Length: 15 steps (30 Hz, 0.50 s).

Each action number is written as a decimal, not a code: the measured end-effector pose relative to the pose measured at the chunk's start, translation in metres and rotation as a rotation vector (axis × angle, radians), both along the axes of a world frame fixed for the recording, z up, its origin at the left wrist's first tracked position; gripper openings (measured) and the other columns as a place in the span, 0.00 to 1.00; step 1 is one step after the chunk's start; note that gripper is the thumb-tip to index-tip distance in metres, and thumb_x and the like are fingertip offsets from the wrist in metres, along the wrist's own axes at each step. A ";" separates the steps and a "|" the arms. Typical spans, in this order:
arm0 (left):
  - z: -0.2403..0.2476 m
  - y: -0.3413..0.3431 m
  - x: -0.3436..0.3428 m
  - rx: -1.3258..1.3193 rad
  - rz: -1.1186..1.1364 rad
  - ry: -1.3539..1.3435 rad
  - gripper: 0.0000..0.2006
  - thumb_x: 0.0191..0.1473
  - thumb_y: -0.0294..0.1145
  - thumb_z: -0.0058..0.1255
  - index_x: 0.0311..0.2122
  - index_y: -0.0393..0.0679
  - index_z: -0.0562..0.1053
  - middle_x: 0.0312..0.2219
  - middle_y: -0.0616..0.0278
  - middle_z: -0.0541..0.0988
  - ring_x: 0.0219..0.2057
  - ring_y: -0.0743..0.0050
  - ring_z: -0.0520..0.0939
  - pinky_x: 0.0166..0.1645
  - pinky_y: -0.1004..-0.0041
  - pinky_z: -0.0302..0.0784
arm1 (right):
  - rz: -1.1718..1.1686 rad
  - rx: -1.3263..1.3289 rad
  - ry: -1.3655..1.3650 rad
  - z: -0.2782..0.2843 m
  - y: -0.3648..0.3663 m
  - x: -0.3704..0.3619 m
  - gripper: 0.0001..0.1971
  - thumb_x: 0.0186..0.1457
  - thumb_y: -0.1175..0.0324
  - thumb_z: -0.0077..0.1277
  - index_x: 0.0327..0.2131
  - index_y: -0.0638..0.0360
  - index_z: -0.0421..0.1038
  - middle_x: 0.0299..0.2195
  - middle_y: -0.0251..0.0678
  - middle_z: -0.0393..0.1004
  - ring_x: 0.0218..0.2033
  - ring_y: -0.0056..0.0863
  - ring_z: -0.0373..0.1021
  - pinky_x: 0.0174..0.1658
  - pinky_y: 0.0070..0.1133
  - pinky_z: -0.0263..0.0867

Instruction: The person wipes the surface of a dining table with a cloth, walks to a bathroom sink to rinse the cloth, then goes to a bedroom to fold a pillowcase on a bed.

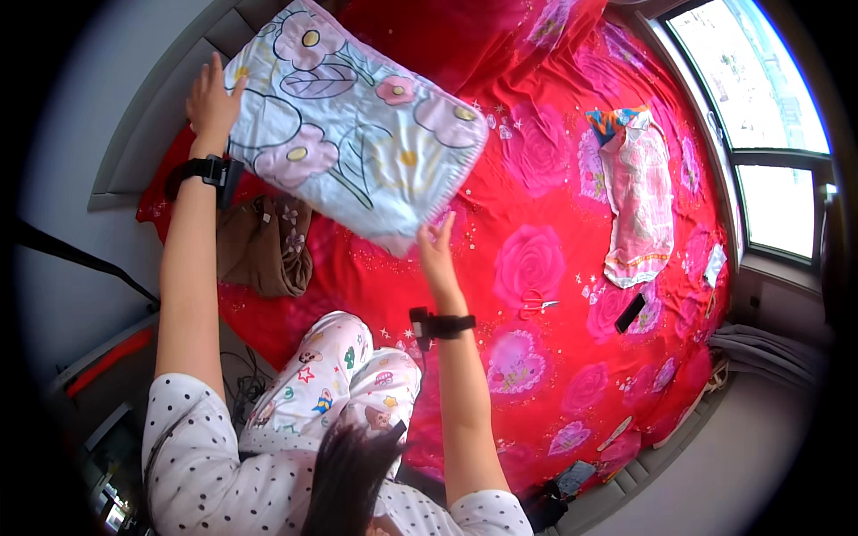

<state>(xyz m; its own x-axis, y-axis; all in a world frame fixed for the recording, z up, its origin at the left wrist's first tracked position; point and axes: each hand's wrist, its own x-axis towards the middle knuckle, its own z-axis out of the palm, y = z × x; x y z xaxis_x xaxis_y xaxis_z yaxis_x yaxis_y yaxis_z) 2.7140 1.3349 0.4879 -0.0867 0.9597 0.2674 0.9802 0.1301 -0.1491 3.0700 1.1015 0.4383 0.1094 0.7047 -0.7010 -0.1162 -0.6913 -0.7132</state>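
Observation:
A pale blue pillow [362, 147] printed with pink and white flowers lies slanted at the upper left of the head view. At its left edge is my left hand [213, 103], fingers stretched out and the thumb against the cloth. My right hand [437, 250] is by the pillow's near right corner, its fingertips apart and touching or nearly touching the edge. Whether either hand grips the cloth from beneath is hidden. A black strap with a small device sits on each wrist.
A red rose-print sheet [527, 205] covers the bed. Brown cloth [268, 250] lies beside my knees. To the right are red-handled scissors [536, 305], a black phone [631, 314], a pink garment [639, 196] and a small white packet [715, 265]. A window [769, 116] stands beyond.

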 end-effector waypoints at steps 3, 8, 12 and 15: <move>-0.030 -0.031 0.025 -0.051 -0.143 -0.318 0.35 0.45 0.47 0.47 0.58 0.53 0.50 0.51 0.42 0.60 0.49 0.47 0.66 0.48 0.52 0.64 | 0.384 0.108 -0.195 -0.011 -0.042 -0.020 0.33 0.53 0.61 0.46 0.57 0.61 0.43 0.53 0.54 0.53 0.55 0.38 0.52 0.55 0.26 0.49; -0.028 -0.161 0.155 -0.538 -0.256 -0.643 0.31 0.45 0.39 0.47 0.56 0.48 0.54 0.52 0.41 0.57 0.51 0.46 0.62 0.52 0.51 0.55 | 0.070 -0.303 -0.003 0.038 -0.165 0.012 0.25 0.53 0.63 0.46 0.53 0.59 0.54 0.49 0.47 0.62 0.47 0.30 0.62 0.47 0.22 0.60; -0.005 -0.269 0.199 -1.247 -0.500 -0.600 0.36 0.45 0.43 0.48 0.59 0.53 0.47 0.57 0.42 0.46 0.56 0.48 0.55 0.56 0.48 0.46 | -0.327 -0.431 -0.326 0.082 -0.312 0.009 0.24 0.53 0.65 0.45 0.51 0.67 0.55 0.46 0.44 0.64 0.46 0.27 0.62 0.46 0.17 0.60; 0.010 -0.299 0.208 -1.466 -0.786 -0.505 0.36 0.45 0.42 0.48 0.59 0.55 0.48 0.57 0.43 0.46 0.55 0.49 0.57 0.57 0.51 0.46 | -0.911 -0.769 -0.283 0.113 -0.464 -0.037 0.21 0.53 0.62 0.43 0.49 0.60 0.59 0.41 0.36 0.67 0.40 0.24 0.65 0.40 0.22 0.61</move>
<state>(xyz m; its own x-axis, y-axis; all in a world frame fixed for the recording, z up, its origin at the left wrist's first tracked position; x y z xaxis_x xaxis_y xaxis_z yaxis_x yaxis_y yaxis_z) 2.9218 1.0357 0.4975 0.6873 0.2117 -0.6949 0.7213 -0.3126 0.6181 3.0334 0.6371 0.5510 0.5619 -0.2955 -0.7726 -0.6844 -0.6906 -0.2337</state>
